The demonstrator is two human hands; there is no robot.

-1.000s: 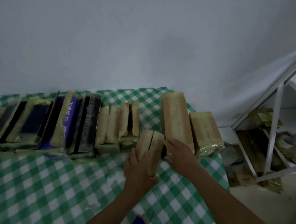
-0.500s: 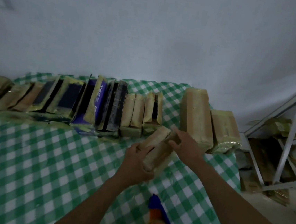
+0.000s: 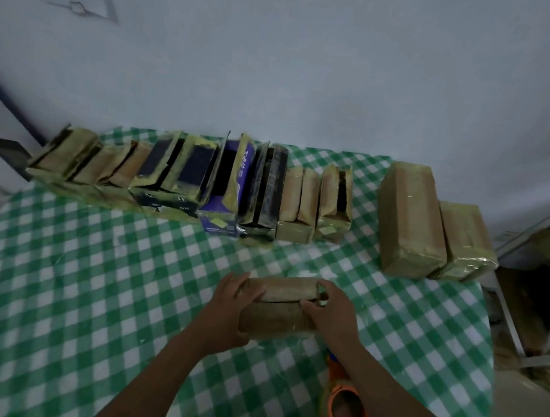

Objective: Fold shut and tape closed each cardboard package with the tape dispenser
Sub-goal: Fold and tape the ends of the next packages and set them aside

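Hands clamped on cardboard package (image 3: 278, 304): left hand (image 3: 228, 308) at one end, right hand (image 3: 330, 314) at other, flaps pressed nearly shut. Package, lifted from back row (image 3: 202, 184) moments earlier, lay crosswise on checked surface (image 3: 91, 291). Tape dispenser (image 3: 344, 415) sat beside right forearm; taping likely next.
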